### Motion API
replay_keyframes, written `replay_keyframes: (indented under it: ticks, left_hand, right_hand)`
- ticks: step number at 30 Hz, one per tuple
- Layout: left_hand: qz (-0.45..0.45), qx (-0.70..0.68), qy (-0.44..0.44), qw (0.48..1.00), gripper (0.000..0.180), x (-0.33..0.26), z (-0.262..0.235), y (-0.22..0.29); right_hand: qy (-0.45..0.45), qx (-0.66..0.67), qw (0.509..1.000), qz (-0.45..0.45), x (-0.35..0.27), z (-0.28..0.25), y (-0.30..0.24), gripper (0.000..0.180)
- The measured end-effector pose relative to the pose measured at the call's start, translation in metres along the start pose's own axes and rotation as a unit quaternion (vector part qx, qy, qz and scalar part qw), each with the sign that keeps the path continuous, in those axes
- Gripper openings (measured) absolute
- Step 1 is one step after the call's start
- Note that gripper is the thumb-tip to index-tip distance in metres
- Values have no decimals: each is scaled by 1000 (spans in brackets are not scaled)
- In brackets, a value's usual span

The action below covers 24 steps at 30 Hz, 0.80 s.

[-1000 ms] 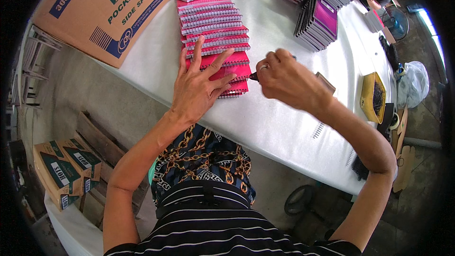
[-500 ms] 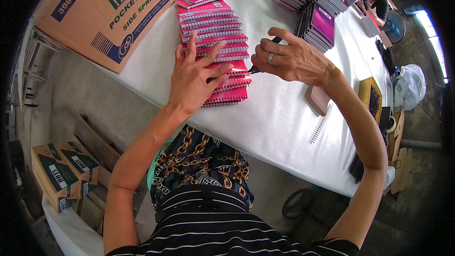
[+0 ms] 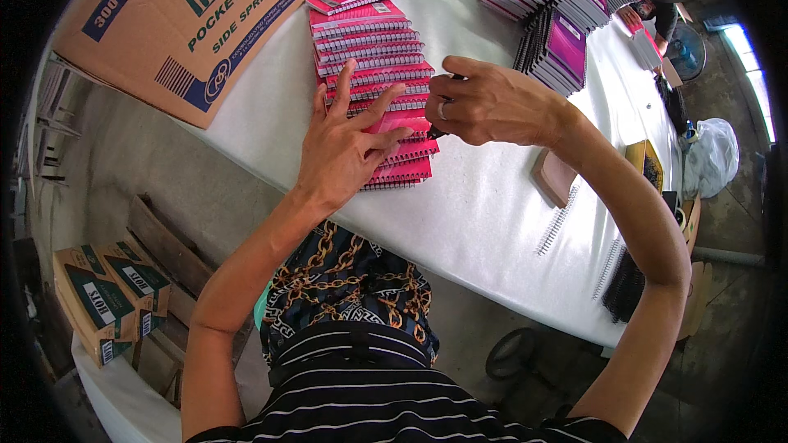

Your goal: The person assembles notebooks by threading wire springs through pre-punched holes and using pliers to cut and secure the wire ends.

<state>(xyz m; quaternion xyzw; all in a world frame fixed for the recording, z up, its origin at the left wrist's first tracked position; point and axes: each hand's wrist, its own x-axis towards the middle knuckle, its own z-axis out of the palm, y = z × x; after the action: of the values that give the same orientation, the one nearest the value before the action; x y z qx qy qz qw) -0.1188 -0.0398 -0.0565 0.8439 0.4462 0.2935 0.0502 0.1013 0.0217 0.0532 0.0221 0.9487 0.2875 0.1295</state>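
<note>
A long overlapping row of pink spiral-bound pocket notebooks (image 3: 408, 169) lies on the white-covered table (image 3: 476, 221), their wire coils showing. My left hand (image 3: 338, 152) rests across the near part of the row, fingers spread over the covers and coils. At the right ends of the coils, my right hand (image 3: 501, 107), with a ring on one finger, is closed around a small black tool (image 3: 435, 132). Most of that tool is hidden by the fingers; its dark tip points at a coil's end.
A big cardboard box (image 3: 164, 49) stands at the left table edge. Stacks of pink and purple notebooks (image 3: 562, 49) are at the back right. Near my right forearm lie a wooden block (image 3: 552, 177) and a loose wire coil (image 3: 559, 220). Another person (image 3: 669, 20) works at the far right.
My right hand has shifted slightly left and nearer, closer to the coil ends, bringing the tool with it. My left hand has moved only a little and stays spread over the notebooks.
</note>
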Motion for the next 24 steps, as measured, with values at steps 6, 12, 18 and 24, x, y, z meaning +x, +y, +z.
replay_keyframes:
  ticks: [6,12,18,24]
  left_hand:
    - [-2,-1,-19,1000,21,0,-3,3]
    - [4,-1,-10,1000,21,0,-6,2]
    - [-7,38,88,995,28,24,-14,1]
    - [-54,1,42,998,34,31,-4,-19]
  right_hand:
    - [52,124,988,77,1,-6,-12,12]
    - [-202,-9,949,242,14,-39,-78,12]
    - [30,36,975,217,-27,-8,-11,30]
    - [48,29,994,90,-27,14,20,37]
